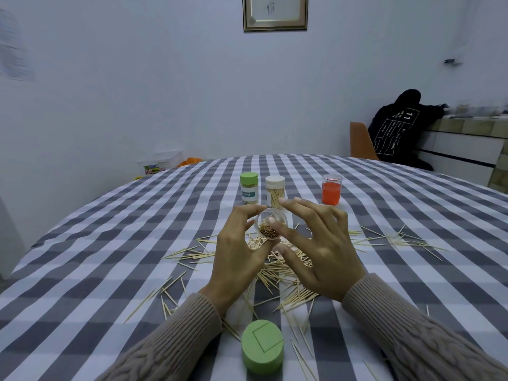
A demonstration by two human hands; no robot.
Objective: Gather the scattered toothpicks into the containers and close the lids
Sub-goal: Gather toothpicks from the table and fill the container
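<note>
My left hand [236, 251] grips a small clear plastic jar [272, 225] tilted toward me, its open mouth showing toothpick tips; my right hand [319, 251] hovers beside it, fingers spread, thumb at the rim. Loose wooden toothpicks [286, 266] litter the grey-checked tablecloth [110, 243]. A green round lid [262, 346] lies near me. Behind stands a green-capped jar [249, 188] labelled, I think, "TOOTHPICK".

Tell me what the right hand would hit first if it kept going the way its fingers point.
The right hand points up-left; its fingertips already sit at the clear jar gripped by the left hand, so probably that jar's rim.
</note>
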